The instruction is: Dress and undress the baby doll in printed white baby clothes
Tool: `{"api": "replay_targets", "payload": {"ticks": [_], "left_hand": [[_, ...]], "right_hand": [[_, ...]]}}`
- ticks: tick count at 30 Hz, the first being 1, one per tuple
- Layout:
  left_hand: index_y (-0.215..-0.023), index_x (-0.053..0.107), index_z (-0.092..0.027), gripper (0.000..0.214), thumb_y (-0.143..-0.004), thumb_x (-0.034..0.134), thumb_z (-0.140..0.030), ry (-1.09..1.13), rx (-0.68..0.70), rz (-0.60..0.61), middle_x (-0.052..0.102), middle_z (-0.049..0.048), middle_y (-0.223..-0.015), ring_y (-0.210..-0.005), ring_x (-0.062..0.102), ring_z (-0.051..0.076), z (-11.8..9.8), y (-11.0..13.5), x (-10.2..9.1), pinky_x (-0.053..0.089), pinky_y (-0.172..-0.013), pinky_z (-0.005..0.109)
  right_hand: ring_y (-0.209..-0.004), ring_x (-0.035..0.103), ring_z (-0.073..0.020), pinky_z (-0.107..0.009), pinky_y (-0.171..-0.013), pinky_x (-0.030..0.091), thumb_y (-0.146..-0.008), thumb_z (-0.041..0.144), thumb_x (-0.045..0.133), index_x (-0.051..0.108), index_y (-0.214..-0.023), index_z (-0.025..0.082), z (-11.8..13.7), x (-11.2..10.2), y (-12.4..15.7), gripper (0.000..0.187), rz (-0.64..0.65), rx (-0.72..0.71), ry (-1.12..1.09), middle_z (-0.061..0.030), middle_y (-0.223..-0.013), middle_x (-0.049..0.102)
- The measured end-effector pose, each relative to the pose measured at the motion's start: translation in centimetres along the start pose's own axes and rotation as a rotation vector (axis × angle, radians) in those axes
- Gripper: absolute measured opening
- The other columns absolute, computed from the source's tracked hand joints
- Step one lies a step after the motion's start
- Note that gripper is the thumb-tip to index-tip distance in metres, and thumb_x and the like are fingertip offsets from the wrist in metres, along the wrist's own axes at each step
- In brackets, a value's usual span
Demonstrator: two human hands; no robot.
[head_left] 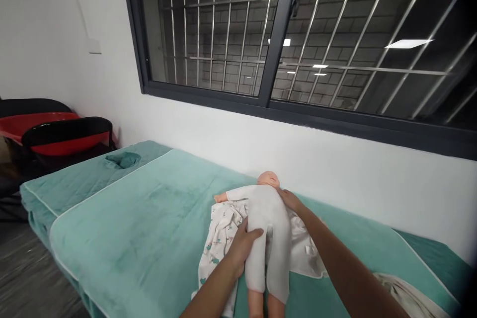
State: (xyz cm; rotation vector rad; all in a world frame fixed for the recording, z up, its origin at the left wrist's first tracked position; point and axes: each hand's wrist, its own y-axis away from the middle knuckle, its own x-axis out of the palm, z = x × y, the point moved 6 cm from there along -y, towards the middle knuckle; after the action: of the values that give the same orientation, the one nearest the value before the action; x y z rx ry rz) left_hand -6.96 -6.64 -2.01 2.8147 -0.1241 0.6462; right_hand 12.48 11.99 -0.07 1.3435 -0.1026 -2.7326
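Note:
A baby doll [269,228] in a white bodysuit lies on its back on a teal padded bed [149,213], head toward the wall. Under it is spread a white patterned garment [219,238]. My left hand [244,246] grips the doll's hip and upper leg from the left, thumb laid across the front. My right hand [290,201] rests at the doll's shoulder on the right side, fingers curled against it beside the head.
A white wall with a dark-framed barred window [298,35] runs behind the bed. Red and black chairs [52,134] stand at the left beyond the bed's end. A crumpled light cloth [406,295] lies at the lower right. The bed's face hole [122,160] is near its far end.

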Motion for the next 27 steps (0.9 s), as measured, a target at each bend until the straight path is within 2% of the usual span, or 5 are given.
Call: {"api": "replay_targets", "payload": {"ticks": [12,17,23,25,27], "left_hand": [[-0.121,0.055,-0.019,0.050,-0.077,0.062,-0.041,-0.201,0.092,-0.096,0.071,0.0117,-0.111,-0.099,0.069,0.028,-12.6,-0.2,-14.8,0.057,-0.076,0.033],[-0.133,0.047,-0.018,0.051,-0.086,0.053,-0.034,-0.249,0.064,-0.121,0.070,0.0094,-0.115,-0.106,0.067,0.026,-14.1,0.4,-21.1,0.054,-0.084,0.034],[-0.138,0.048,-0.016,0.058,-0.085,0.058,-0.038,-0.807,0.177,-0.588,0.059,0.0154,-0.133,-0.119,0.059,0.032,-14.2,2.0,-25.2,0.047,-0.100,0.043],[-0.135,0.053,-0.019,0.049,-0.087,0.051,-0.024,-1.195,0.400,-0.643,0.052,0.0141,-0.141,-0.132,0.048,0.031,-14.6,3.1,-22.9,0.038,-0.110,0.047],[-0.135,0.055,-0.026,0.055,-0.084,0.042,-0.007,-1.529,0.607,-0.387,0.046,0.0084,-0.149,-0.143,0.033,0.028,-13.2,3.5,-18.6,0.027,-0.117,0.047]], "right_hand": [[-0.117,0.058,-0.0302,-0.039,-0.097,0.041,-0.093,0.069,0.030,0.062,-0.124,0.019,16.7,9.6,-6.9,0.067,0.039,-0.260,-0.103,-0.0126,-0.130,0.063],[-0.124,0.054,-0.0268,-0.036,-0.101,0.040,-0.095,0.061,0.037,0.055,-0.136,0.025,21.2,14.9,-6.4,0.057,0.086,-0.459,-0.083,-0.0069,-0.139,0.058],[-0.118,0.054,-0.0228,-0.031,-0.099,0.038,-0.100,0.043,0.031,0.061,-0.124,0.020,14.1,13.0,-4.8,0.045,0.024,-0.397,0.091,-0.0101,-0.127,0.062],[-0.103,0.059,-0.0255,-0.035,-0.088,0.040,-0.099,0.042,0.029,0.066,-0.104,0.017,9.3,10.4,-4.1,0.044,-0.011,-0.259,0.199,-0.0134,-0.108,0.067],[-0.088,0.061,-0.0261,-0.036,-0.078,0.040,-0.099,0.044,0.030,0.065,-0.088,0.018,5.1,7.9,-2.7,0.045,-0.004,-0.165,0.300,-0.0132,-0.091,0.067]]}}
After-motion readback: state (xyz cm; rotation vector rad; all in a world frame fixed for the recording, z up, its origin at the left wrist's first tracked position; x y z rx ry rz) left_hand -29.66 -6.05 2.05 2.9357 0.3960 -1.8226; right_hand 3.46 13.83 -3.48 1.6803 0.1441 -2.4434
